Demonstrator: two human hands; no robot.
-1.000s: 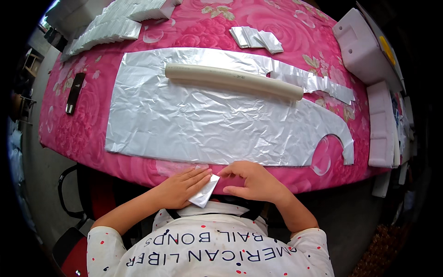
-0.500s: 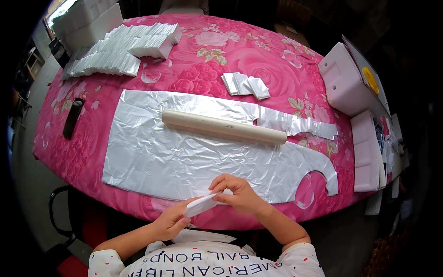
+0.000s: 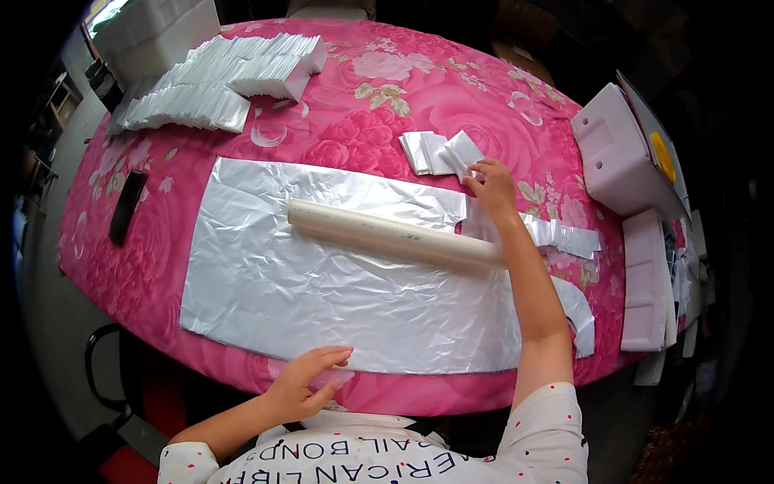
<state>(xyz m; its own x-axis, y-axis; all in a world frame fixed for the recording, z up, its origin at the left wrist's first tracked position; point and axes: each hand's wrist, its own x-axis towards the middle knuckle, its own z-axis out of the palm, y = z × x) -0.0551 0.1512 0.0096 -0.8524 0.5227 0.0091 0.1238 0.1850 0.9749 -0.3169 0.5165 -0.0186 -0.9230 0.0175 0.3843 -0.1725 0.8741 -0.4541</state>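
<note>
My right hand point(image 3: 493, 188) reaches over the sheets to a small pile at the back, its fingers and thumb at the edge of a folded plastic packet point(image 3: 462, 150). That packet lies tilted on top of other flat folded packets point(image 3: 415, 152). Near the table's front edge, my left hand point(image 3: 308, 382) is open, fingers stretched and thumb apart. Beneath my right arm spreads a layer of shiny translucent plastic sheets point(image 3: 266, 298), apron-shaped, with a curved cut-out and straps at the right end. Across them lies a long cream-coloured tube point(image 3: 387, 230).
Rows of many folded packets point(image 3: 193, 93) stand at the back left beside a white foam box point(image 3: 161, 36). A dark phone-like object point(image 3: 127, 208) lies at the left. White foam boxes point(image 3: 609, 149) line the right side of the pink floral tablecloth point(image 3: 347, 73).
My right hand has gone from beside my left hand to the back pile, carrying the folded white packet there. My left hand has let go of it and stays near the front edge.
</note>
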